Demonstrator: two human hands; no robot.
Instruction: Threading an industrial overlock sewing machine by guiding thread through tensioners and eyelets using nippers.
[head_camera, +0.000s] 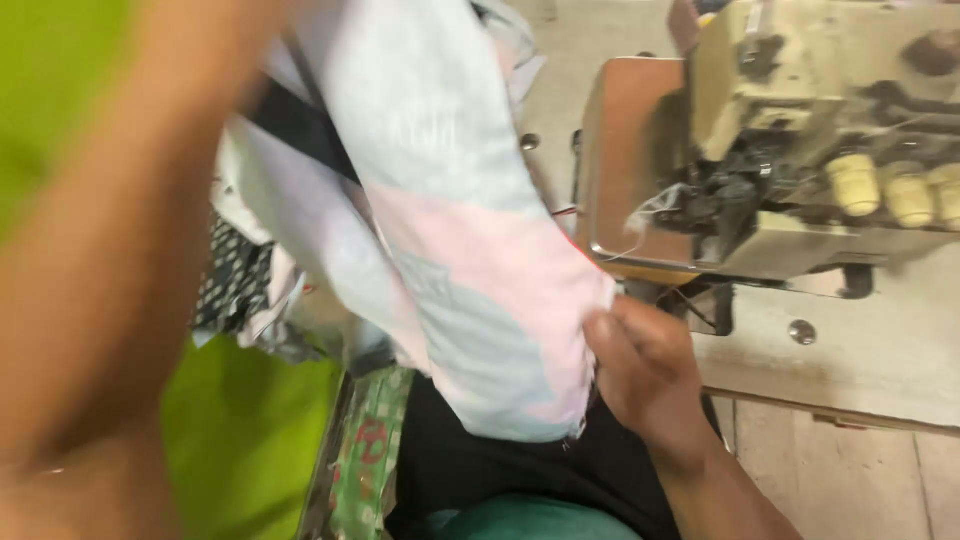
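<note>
The table (880, 370) fills the frame from two to four o'clock, pale and worn, carrying a cream overlock sewing machine (800, 150) at two o'clock. A pink and pale-blue patchwork cloth (460, 260) hangs from twelve o'clock down to the centre, lifted clear of the table and just left of the machine. At five o'clock the right hand (645, 365) pinches the cloth's lower corner, its grip closed on the fabric. The left arm crosses at nine o'clock, blurred; its hand is out of sight. The step looks like readying an edge; feeding it calls for laying that corner flat under the needle area (715, 200).
</note>
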